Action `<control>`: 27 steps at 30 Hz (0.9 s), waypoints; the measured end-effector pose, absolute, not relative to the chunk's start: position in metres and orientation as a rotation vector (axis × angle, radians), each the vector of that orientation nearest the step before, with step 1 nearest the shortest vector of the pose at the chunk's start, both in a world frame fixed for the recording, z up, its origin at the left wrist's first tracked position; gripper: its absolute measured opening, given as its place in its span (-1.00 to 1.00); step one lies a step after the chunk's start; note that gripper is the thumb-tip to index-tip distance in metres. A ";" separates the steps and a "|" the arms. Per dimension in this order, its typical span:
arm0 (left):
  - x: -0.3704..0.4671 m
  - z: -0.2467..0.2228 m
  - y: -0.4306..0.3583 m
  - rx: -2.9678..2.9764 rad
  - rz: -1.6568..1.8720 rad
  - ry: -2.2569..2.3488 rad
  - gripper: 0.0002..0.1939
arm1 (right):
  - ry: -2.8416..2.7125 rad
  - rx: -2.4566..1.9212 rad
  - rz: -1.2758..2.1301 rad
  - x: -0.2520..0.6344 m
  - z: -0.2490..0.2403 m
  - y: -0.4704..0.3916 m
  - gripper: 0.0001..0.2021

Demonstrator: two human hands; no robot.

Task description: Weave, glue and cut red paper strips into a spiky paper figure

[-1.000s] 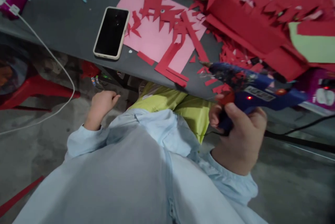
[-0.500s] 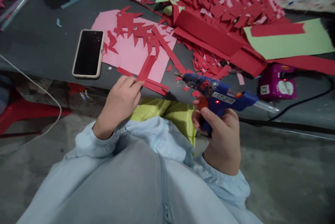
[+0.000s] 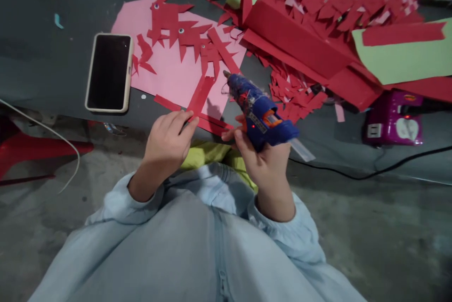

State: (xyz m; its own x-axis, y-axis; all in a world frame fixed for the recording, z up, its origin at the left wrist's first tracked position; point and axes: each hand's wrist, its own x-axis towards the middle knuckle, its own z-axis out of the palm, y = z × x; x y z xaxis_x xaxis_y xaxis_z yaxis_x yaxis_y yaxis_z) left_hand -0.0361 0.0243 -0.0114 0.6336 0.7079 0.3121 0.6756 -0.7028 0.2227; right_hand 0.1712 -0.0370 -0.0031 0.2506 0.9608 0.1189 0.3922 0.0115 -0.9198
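My right hand (image 3: 264,160) is wrapped round the blue glue gun (image 3: 259,113), whose nozzle points up and left over the pink sheet (image 3: 158,71). At the table's front edge my left hand (image 3: 167,137) is closed, thumb and fingertips together at the lower end of a wide red paper strip (image 3: 202,94). That strip slants up across the pink sheet. Beneath its lower end runs a narrow red strip (image 3: 213,125) along the edge. Spiky red paper cut-outs with small eyes (image 3: 165,17) lie on the pink sheet above.
A phone (image 3: 109,73) lies left of the pink sheet. Red folded paper (image 3: 296,40) and a heap of red scraps (image 3: 293,90) are to the right, with green paper (image 3: 406,54) beyond. A purple box (image 3: 393,120) with a black cable (image 3: 360,177) sits at the right edge.
My right hand has brought the glue gun left, its nozzle now over the pink sheet near the wide red strip. My left hand stays at the strip's lower end. The view has shifted slightly.
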 end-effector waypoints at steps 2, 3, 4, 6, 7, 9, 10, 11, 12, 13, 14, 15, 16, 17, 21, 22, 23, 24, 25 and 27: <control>-0.035 -0.011 0.022 2.797 0.609 1.183 -0.64 | -1.343 -1.598 0.739 0.167 -0.005 -0.033 -0.78; -0.034 -0.011 0.021 2.817 0.602 1.193 -0.64 | -1.349 -1.617 0.748 0.165 -0.005 -0.031 -0.77; -0.034 -0.010 0.020 2.833 0.586 1.203 -0.63 | -1.352 -1.638 0.760 0.164 -0.005 -0.030 -0.76; -0.032 -0.008 0.018 2.826 0.547 1.220 -0.62 | -1.351 -1.669 0.773 0.161 -0.005 -0.030 -0.75; -0.031 -0.006 0.017 2.808 0.537 1.220 -0.61 | -1.350 -1.684 0.778 0.161 -0.005 -0.030 -0.75; -0.031 -0.004 0.017 2.780 0.524 1.201 -0.61 | -1.346 -1.709 0.784 0.161 -0.006 -0.032 -0.75; -0.030 -0.003 0.018 2.776 0.510 1.192 -0.62 | -1.342 -1.720 0.787 0.161 -0.007 -0.033 -0.75; -0.030 -0.002 0.018 2.778 0.493 1.188 -0.62 | -1.335 -1.727 0.789 0.162 -0.009 -0.034 -0.76; -0.030 -0.001 0.019 2.781 0.475 1.190 -0.63 | -1.326 -1.729 0.793 0.163 -0.010 -0.035 -0.76; -0.029 0.000 0.019 2.781 0.459 1.195 -0.64 | -1.319 -1.727 0.798 0.163 -0.011 -0.036 -0.76; -0.029 0.000 0.019 2.777 0.447 1.201 -0.65 | -1.315 -1.723 0.801 0.164 -0.013 -0.037 -0.76; -0.029 0.000 0.019 2.768 0.439 1.209 -0.65 | -1.311 -1.718 0.802 0.165 -0.014 -0.038 -0.76; -0.029 0.000 0.019 2.759 0.434 1.214 -0.64 | -1.310 -1.714 0.800 0.166 -0.016 -0.038 -0.75; -0.029 0.000 0.019 2.751 0.429 1.215 -0.63 | -1.314 -1.715 0.791 0.166 -0.016 -0.038 -0.75; -0.030 0.000 0.018 2.758 0.395 1.212 -0.55 | -1.342 -1.747 0.766 0.167 -0.016 -0.037 -0.80; -0.030 0.001 0.018 2.769 0.378 1.217 -0.53 | -1.338 -1.745 0.779 0.167 -0.014 -0.036 -0.80; -0.029 0.001 0.017 2.783 0.361 1.225 -0.53 | -1.328 -1.729 0.796 0.167 -0.013 -0.036 -0.81; -0.029 0.002 0.017 2.799 0.347 1.233 -0.54 | -1.312 -1.699 0.813 0.167 -0.011 -0.036 -0.82; -0.028 0.002 0.017 2.819 0.342 1.236 -0.56 | -1.291 -1.659 0.824 0.167 -0.009 -0.037 -0.83; -0.027 0.003 0.016 2.855 0.339 1.232 -0.59 | -1.236 -1.561 0.825 0.167 -0.004 -0.039 -0.87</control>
State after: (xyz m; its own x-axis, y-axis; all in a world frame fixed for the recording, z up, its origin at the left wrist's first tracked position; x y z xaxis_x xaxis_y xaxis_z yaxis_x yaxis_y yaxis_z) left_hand -0.0273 0.0159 0.0033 0.6665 0.7203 0.1923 0.7174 -0.6898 0.0975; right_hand 0.1667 -0.0393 -0.0038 0.2622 0.9638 0.0479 0.3254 -0.0416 -0.9447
